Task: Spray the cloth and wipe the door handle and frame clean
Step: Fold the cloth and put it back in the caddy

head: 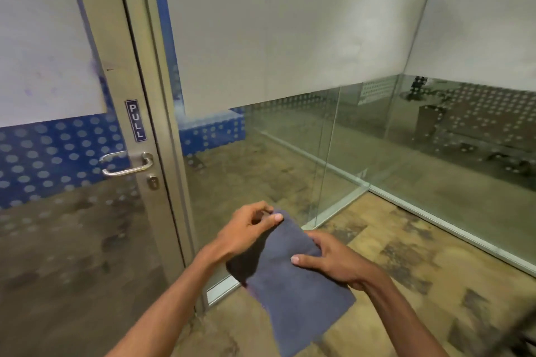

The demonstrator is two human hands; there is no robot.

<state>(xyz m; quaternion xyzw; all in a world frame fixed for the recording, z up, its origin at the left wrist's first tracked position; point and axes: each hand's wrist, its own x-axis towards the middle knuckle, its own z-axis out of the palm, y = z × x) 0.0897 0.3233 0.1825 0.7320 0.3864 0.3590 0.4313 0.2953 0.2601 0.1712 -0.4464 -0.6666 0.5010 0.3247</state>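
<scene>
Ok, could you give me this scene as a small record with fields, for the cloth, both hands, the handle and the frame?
cloth: folded grey-blue fabric cloth, held in the air before the door
left: left hand pinches its top corner
right: right hand grips its right edge, thumb on top
handle: silver metal lever door handle, untouched, below blue PULL sign
frame: beige metal door frame, untouched
spray bottle: not in view

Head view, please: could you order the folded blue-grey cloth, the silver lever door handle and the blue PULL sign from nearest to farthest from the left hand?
1. Folded blue-grey cloth, pinched at its top corner by the left hand.
2. Silver lever door handle, up and to the left of that hand.
3. Blue PULL sign, higher, above the handle.
</scene>
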